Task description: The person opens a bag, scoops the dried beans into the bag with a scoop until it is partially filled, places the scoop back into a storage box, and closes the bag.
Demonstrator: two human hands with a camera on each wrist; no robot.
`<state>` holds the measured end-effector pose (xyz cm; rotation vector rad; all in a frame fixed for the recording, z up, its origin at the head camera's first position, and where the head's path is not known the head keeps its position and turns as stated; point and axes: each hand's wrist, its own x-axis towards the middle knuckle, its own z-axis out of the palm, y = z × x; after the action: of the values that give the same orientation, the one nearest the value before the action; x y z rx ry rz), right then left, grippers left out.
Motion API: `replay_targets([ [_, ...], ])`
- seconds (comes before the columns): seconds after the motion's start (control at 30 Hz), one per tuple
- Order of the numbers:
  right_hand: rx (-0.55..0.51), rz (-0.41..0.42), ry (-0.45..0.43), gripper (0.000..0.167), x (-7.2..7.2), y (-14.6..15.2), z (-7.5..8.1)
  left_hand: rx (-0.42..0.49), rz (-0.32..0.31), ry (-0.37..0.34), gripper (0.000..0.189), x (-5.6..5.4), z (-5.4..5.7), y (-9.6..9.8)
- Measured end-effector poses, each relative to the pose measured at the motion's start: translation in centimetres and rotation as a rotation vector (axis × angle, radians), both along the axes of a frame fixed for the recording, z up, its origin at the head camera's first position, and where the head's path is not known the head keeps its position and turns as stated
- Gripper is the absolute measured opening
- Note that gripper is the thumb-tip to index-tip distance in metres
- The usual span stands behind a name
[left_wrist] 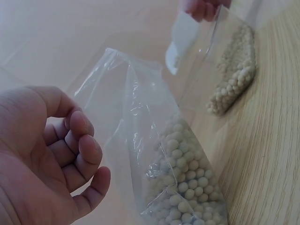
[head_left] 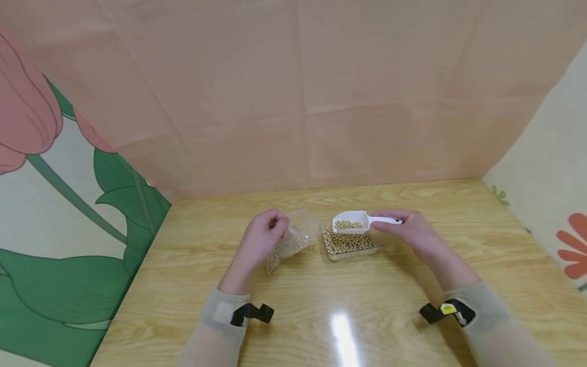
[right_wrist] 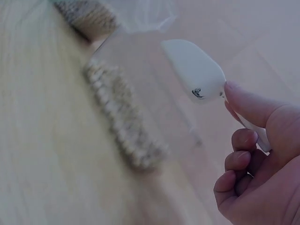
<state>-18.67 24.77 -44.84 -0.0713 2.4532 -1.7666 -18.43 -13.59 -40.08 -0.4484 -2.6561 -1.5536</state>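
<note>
My left hand (head_left: 263,232) pinches the top edge of a clear plastic bag (left_wrist: 126,93), its fingers curled. Small round beige balls (left_wrist: 185,173), like dried beans, fill the lower part of the bag, which stands tilted on the table. With thumb and fingers my right hand (head_left: 408,224) grips the handle of a white scoop (head_left: 366,222). A layer of the same balls lies in the scoop, which is held over a clear box (head_left: 353,253). That box, just right of the bag, holds a bed of these balls. In the right wrist view the scoop (right_wrist: 197,65) shows its underside.
The wood-grain table (head_left: 293,311) runs back to a plain pinkish sheet (head_left: 298,102). A flower-painted panel (head_left: 59,285) flanks the left side, and a pale wall (head_left: 545,168) with a red flower stands on the right.
</note>
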Motion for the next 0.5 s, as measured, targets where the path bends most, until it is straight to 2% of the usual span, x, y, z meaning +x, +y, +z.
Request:
replay_targets([
  [0.3,0.031,0.023,0.019,0.059,-0.1,-1.6,3.9,-0.009,0.010,0.008,0.026,-0.2,0.1,0.2],
  [0.5,0.047,0.057,0.027,0.057,-0.5,-3.1,5.1,-0.011,0.021,0.009,0.026,-0.4,0.2,0.3],
])
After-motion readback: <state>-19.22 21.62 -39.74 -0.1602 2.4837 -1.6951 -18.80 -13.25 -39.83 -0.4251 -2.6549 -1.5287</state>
